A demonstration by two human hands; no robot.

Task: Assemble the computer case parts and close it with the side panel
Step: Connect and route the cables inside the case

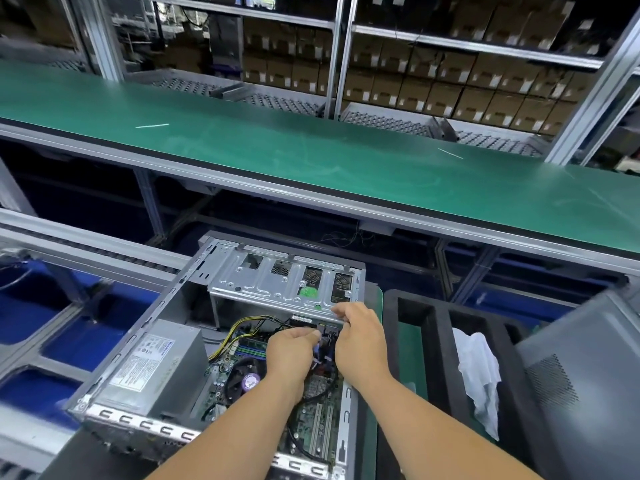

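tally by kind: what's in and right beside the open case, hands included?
Hands: 2, left hand and right hand, both at the cables under the drive cage
Open case: 1
Power supply: 1
Drive cage: 1
CPU fan: 1
Black foam tray: 1
White cloth: 1
Total: 8

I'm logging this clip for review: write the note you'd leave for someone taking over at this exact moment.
Left hand: fingers curled, pinching a cable connector under the drive cage.
Right hand: fingers curled at the cage's front edge; what it grips is hidden.
Case lies open on its side; power supply and motherboard are in.
Side panel leans at the right, off the case.
Done: main parts fitted.
Left: finish the cabling under the cage, then fit the panel.
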